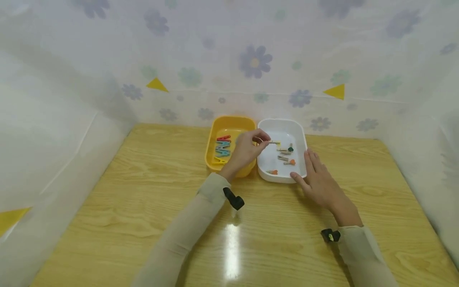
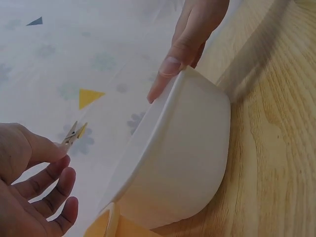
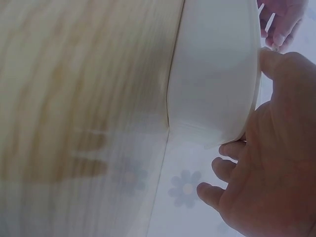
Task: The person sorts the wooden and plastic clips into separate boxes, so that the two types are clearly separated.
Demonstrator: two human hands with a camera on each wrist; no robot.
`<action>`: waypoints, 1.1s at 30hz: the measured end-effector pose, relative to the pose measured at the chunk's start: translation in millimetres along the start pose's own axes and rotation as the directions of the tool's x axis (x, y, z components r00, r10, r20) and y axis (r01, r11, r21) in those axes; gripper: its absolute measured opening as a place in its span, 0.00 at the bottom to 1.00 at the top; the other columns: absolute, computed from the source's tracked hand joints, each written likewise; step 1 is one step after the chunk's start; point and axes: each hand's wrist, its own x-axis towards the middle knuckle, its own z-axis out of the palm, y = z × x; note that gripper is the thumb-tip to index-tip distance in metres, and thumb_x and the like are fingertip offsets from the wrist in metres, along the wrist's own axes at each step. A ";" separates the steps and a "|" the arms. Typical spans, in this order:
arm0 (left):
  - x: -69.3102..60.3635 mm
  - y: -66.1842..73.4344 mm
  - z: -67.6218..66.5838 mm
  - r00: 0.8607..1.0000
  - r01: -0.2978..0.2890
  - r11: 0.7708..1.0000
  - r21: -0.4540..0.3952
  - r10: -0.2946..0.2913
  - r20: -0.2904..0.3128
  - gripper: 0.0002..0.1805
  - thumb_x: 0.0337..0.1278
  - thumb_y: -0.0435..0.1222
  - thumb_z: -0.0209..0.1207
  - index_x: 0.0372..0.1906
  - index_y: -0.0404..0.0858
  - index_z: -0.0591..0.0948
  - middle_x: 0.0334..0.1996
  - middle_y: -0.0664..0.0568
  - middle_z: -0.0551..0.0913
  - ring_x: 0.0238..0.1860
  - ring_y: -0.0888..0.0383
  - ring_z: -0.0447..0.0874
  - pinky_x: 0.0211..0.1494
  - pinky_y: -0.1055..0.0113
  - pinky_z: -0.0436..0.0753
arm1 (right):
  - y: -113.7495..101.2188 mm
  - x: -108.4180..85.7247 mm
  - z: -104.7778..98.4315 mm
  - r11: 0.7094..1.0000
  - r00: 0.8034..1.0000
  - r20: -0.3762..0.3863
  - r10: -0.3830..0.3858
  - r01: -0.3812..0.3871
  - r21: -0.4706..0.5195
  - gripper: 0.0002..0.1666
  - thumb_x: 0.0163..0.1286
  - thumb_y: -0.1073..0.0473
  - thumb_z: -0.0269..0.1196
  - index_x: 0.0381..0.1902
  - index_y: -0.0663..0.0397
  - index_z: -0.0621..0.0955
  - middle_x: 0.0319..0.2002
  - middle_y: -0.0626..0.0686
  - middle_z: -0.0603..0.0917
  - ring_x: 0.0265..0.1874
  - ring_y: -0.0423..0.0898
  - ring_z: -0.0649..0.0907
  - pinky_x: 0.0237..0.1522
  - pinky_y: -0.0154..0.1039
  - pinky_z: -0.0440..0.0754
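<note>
My left hand (image 1: 247,148) reaches over the yellow basin's right side and pinches a small wooden clothespin (image 2: 71,136) with a yellow decoration between thumb and fingertips. That clothespin is above the white basin (image 1: 265,172). Inside the white basin lie several small wooden clothespins (image 1: 283,158), some with orange hearts (image 1: 292,162) and one with a dark green decoration (image 1: 291,149). My right hand (image 1: 320,181) rests against the white basin's right side, its fingers nearly straight along the wall and its thumb at the front right rim.
Left of the white basin stands the yellow basin (image 1: 209,153), holding red (image 1: 224,138), blue (image 1: 223,147) and yellow (image 1: 218,161) plastic clothespins. Both stand at the back of the wooden table (image 1: 143,199), near a flowered sheet (image 1: 222,71).
</note>
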 end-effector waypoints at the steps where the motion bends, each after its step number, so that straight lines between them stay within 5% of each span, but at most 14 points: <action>1: 2.7 -0.1 0.4 1.000 0.003 1.000 0.003 -0.003 0.000 0.03 0.71 0.34 0.64 0.42 0.39 0.86 0.40 0.52 0.86 0.42 0.56 0.84 0.45 0.73 0.82 | -0.4 0.1 -0.4 1.000 1.000 0.002 0.002 -0.002 0.000 0.54 0.82 0.34 0.44 0.81 0.67 0.36 0.81 0.64 0.31 0.80 0.65 0.37 0.74 0.69 0.48; 8: 24.2 -0.2 7.9 1.000 0.002 1.000 0.021 -0.001 -0.023 0.03 0.70 0.34 0.64 0.41 0.38 0.86 0.39 0.51 0.86 0.41 0.55 0.84 0.42 0.73 0.81 | -2.9 0.7 -1.7 1.000 1.000 -0.013 0.014 -0.014 -0.010 0.55 0.81 0.33 0.45 0.81 0.64 0.36 0.82 0.61 0.32 0.80 0.62 0.38 0.74 0.68 0.50; 23: 65.8 -8.1 33.8 0.999 0.004 0.990 0.141 -0.010 0.042 0.04 0.70 0.34 0.64 0.41 0.37 0.86 0.38 0.51 0.87 0.40 0.57 0.84 0.45 0.76 0.79 | 1.8 1.4 1.6 1.000 1.000 -0.010 0.018 -0.018 -0.008 0.55 0.81 0.33 0.45 0.81 0.64 0.35 0.82 0.61 0.31 0.80 0.64 0.38 0.73 0.69 0.50; 33: 73.7 -26.4 46.5 0.992 0.004 0.974 0.226 -0.032 0.122 0.03 0.70 0.33 0.63 0.41 0.37 0.86 0.38 0.52 0.85 0.39 0.59 0.80 0.44 0.75 0.78 | -3.0 0.1 10.7 1.000 1.000 -0.028 0.011 -0.010 0.023 0.55 0.81 0.34 0.48 0.81 0.64 0.36 0.82 0.63 0.34 0.80 0.66 0.40 0.73 0.69 0.51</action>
